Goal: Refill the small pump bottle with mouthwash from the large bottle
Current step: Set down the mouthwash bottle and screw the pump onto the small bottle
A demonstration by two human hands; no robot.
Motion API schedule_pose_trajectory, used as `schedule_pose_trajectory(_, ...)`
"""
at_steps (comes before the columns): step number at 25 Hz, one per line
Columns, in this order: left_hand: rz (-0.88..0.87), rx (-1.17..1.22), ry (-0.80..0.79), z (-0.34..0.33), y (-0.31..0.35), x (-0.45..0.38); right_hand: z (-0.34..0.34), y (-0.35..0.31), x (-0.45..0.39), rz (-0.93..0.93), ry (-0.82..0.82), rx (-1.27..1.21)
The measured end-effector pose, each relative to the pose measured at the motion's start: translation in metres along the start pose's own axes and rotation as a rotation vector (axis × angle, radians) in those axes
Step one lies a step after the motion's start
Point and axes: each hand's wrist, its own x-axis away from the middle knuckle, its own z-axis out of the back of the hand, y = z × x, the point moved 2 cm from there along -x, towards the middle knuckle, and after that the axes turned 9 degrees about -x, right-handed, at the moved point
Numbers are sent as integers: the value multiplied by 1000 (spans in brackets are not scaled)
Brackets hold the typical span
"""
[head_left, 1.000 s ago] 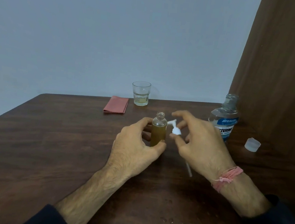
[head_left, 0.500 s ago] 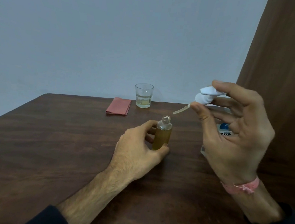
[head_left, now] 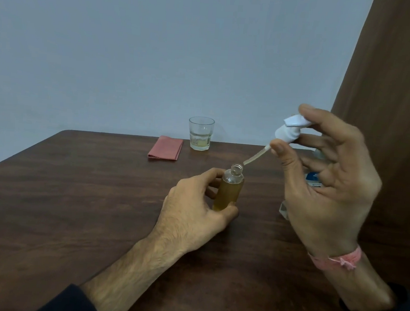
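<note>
The small bottle (head_left: 230, 189) stands upright on the table, its neck uncapped, nearly full of amber liquid. My left hand (head_left: 192, 213) grips its lower body with thumb and fingers. My right hand (head_left: 324, 184) is raised to the right and pinches the white pump head (head_left: 290, 129). The pump's dip tube (head_left: 254, 158) slants down to the left, its tip just above and right of the bottle's mouth. The large mouthwash bottle (head_left: 313, 180) is almost wholly hidden behind my right hand; only a bit of blue label shows.
A clear glass (head_left: 200, 133) with a little pale liquid stands at the back edge of the dark wooden table (head_left: 72, 206). A folded pink cloth (head_left: 165, 148) lies left of it. A brown curtain (head_left: 395, 96) hangs on the right.
My right hand lifted the pump head off the table and then lowered it toward the bottle, bringing the tube tip near the mouth. The left hand kept its hold.
</note>
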Motion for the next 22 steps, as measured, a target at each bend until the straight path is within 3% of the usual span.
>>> schedule_pose_trajectory(3,-3,1,5,0,-1,0,1,-1,-2,5,41,-27)
schedule_pose_trajectory(11,-58,-7,13,-3,1,2,-8,7,6,-57,-98,-21)
schedule_pose_trajectory(22,-78,-20,-1,-5,3,4,-22,20,25,-380,-327,-35)
